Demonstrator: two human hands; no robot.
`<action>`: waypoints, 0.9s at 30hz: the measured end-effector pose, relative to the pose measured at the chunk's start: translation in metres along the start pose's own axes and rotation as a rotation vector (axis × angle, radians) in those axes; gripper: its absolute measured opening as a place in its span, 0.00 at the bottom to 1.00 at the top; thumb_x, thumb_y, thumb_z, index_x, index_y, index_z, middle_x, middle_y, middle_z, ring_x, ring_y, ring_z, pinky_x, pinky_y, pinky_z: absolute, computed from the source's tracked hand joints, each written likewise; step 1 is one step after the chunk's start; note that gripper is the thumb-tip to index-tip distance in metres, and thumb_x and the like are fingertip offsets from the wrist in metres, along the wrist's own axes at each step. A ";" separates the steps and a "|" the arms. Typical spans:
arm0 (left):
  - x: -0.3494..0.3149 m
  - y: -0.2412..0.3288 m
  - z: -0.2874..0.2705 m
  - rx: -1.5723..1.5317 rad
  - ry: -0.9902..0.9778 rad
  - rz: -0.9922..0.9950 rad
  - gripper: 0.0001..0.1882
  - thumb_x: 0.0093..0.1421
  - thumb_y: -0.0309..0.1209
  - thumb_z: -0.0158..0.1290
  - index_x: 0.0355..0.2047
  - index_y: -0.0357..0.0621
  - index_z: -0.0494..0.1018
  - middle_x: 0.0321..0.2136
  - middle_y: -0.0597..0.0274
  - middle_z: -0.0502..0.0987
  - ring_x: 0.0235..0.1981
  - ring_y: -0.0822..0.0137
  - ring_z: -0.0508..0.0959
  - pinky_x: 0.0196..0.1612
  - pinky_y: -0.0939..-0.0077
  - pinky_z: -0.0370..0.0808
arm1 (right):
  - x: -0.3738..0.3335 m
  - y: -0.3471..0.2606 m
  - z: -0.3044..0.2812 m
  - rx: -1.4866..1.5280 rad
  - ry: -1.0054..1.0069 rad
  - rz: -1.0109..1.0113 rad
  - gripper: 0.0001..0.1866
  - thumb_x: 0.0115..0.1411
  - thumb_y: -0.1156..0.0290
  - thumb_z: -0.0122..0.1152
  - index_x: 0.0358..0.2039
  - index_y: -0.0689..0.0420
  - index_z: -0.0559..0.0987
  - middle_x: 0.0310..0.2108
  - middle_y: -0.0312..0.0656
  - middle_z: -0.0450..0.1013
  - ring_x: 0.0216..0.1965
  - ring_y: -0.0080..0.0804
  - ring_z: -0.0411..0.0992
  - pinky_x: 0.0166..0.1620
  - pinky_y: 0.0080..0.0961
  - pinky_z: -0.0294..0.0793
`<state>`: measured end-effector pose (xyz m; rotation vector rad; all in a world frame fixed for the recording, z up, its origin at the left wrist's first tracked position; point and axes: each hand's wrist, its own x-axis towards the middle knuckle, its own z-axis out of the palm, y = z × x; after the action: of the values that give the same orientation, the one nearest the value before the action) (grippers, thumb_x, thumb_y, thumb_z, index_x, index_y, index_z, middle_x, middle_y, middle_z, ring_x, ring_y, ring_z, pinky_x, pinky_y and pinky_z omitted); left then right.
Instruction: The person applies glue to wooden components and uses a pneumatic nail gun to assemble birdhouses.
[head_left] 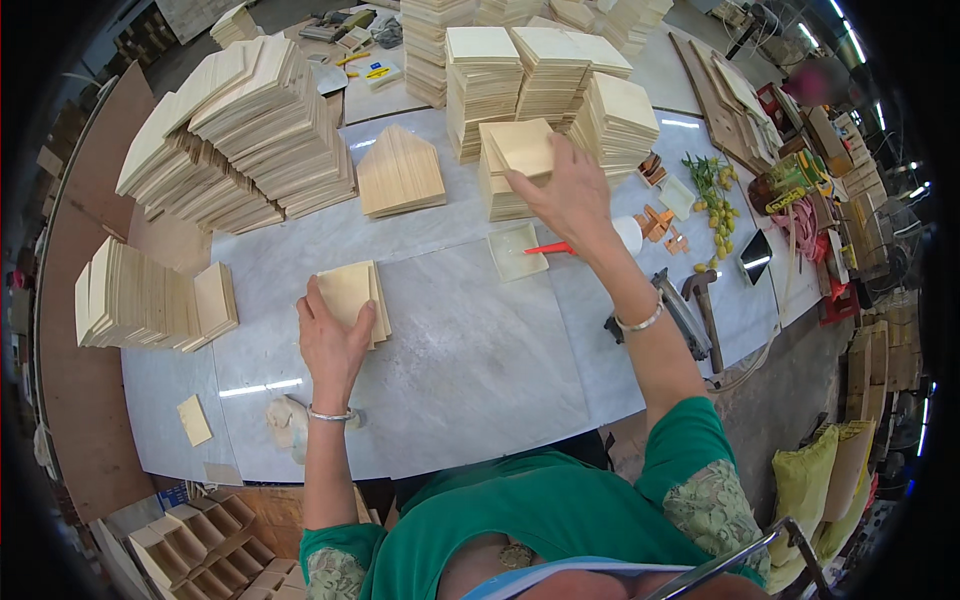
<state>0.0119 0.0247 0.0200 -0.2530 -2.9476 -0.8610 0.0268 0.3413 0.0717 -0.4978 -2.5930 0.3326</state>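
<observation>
My left hand (333, 335) grips a few thin square wooden boards (347, 288) at the left middle of the table, thumb on their right side and fingers along the left. Farther off, my right hand (575, 195) reaches over a short stack of similar boards (505, 190). Its thumb and fingers pinch the light top board (524, 146). Just below that stack are a shallow white dish (519, 252) and a white bottle (628, 235) with a red nozzle (550, 247), partly behind my right wrist.
Tall stacks of house-shaped boards (270, 130) rise at the back left, with more stacks (482, 95) at the back. A pointed board pile (402, 172) stands between them. On the right lie a hammer (708, 315), a nail gun (683, 310), a phone (756, 257) and artificial greenery (712, 190).
</observation>
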 end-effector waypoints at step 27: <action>-0.100 0.058 0.059 -1.252 -0.331 -0.048 0.08 0.57 0.23 0.58 0.37 0.37 0.75 0.32 0.70 0.75 0.34 0.80 0.72 0.39 0.85 0.69 | -0.181 0.066 -0.068 0.997 -0.462 0.458 0.13 0.61 0.65 0.58 0.30 0.64 0.79 0.28 0.31 0.73 0.30 0.18 0.66 0.34 0.21 0.65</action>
<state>0.1203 0.0909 -0.0092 -0.3725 -2.1544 -2.7311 0.2277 0.3381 0.0356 -0.6587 -2.2508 1.9357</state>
